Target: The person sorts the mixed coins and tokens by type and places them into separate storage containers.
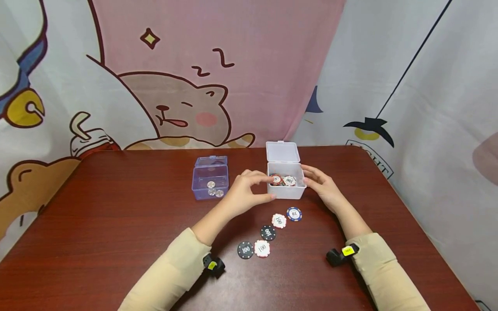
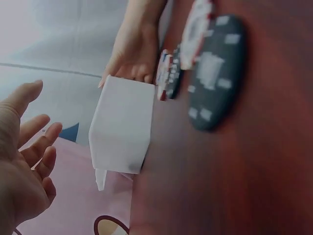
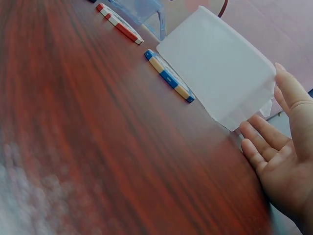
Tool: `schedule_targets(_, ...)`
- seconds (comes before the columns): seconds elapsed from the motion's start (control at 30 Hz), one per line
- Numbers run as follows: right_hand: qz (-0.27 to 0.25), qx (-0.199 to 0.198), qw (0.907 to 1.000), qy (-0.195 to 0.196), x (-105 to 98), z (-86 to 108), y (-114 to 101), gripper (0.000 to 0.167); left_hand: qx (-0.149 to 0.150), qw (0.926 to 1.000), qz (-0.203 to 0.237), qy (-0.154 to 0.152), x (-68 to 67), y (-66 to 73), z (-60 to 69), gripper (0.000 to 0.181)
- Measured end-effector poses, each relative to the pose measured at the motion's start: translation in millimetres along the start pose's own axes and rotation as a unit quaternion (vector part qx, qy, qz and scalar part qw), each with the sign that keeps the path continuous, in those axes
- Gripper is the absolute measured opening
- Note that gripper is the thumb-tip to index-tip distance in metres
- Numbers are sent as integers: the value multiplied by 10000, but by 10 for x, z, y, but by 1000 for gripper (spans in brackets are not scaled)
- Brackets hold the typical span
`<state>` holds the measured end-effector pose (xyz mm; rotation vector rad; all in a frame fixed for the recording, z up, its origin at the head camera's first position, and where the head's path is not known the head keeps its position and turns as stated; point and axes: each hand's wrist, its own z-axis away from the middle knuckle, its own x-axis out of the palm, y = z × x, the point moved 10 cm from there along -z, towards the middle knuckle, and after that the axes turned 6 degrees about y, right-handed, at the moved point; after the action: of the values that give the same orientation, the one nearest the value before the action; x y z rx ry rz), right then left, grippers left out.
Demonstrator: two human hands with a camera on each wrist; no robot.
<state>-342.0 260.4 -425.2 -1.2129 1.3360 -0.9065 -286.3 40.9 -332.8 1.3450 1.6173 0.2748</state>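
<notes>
A translucent white plastic box point(image 1: 287, 192) stands with its lid raised, red and white poker chips point(image 1: 289, 180) inside. My left hand point(image 1: 247, 190) reaches in from the left, index fingertip over the box's left rim, thumb in front. Nothing sits between its parted, loosely bent fingers point(image 2: 36, 142) in the left wrist view. On the box's right side rests my right hand point(image 1: 324, 185), thumb by the front rim and relaxed fingers along the wall. Several loose chips lie in front: a blue chip point(image 1: 294, 214), a white chip point(image 1: 279, 220) and a black chip point(image 1: 268, 233) among them.
Left of the white box stands an open blue translucent box point(image 1: 197, 193) holding several small silvery coins point(image 1: 219, 193). Both boxes are near the back of the brown wooden table point(image 1: 136, 207). A printed curtain point(image 1: 268, 65) hangs behind it.
</notes>
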Motion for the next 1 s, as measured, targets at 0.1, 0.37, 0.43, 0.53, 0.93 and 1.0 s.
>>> schedule_targets(0.1,2,-31,10000,40,-8,0,0,47,151,9993,-184,-288,14,49,140,41)
schedule_targets(0.37,-28,-29,10000,32,-17,3,-20,48,302,9948,-294,-925,-4,94,488,41)
schedule_targets(0.43,-2,-12,10000,46,-23,8,-23,48,356,9931,-324,-1069,-19,113,563,42)
schedule_targets(0.53,-41,20,10000,16,-12,14,-19,49,446,9893,-421,-1322,-19,121,677,43)
schedule_targets(0.93,2,-69,10000,37,-11,11,1,48,385,9756,-813,-2001,22,-57,1035,47)
schedule_targets(1.0,15,-58,10000,43,-7,8,-6,48,336,9741,-887,-2051,37,-91,1079,48)
